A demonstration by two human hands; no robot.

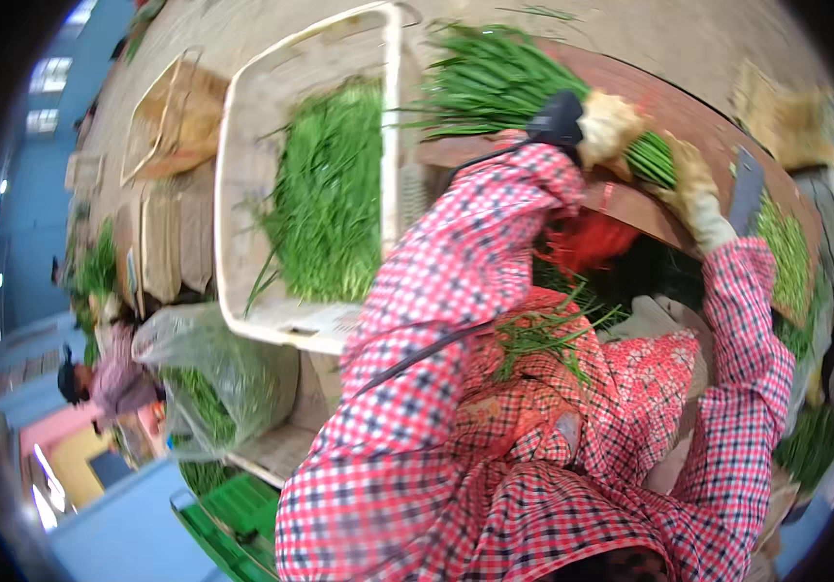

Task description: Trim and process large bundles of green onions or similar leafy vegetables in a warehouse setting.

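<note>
A thick bunch of long green chive-like stalks (499, 82) lies across a reddish-brown board (621, 78), leaves to the left and even stem ends to the right. My left hand (611, 126), in a pale work glove, is closed around the bunch near its stems. Just right of it, my right hand (690, 184), gloved too, curls against the stem end, its fingers partly hidden. A black device (558, 118) with a cable sits at my left wrist. Beside my right hand lies a flat grey blade (747, 189), next to a heap of short pale-green trimmings (784, 247).
A large white crate (228, 213) holding loose green leaves stands to the left. Below it are a clear plastic bag (242, 378) of greens and a green crate (233, 524). Red strands (587, 242) hang under the board. Another person (116, 373) works at far left.
</note>
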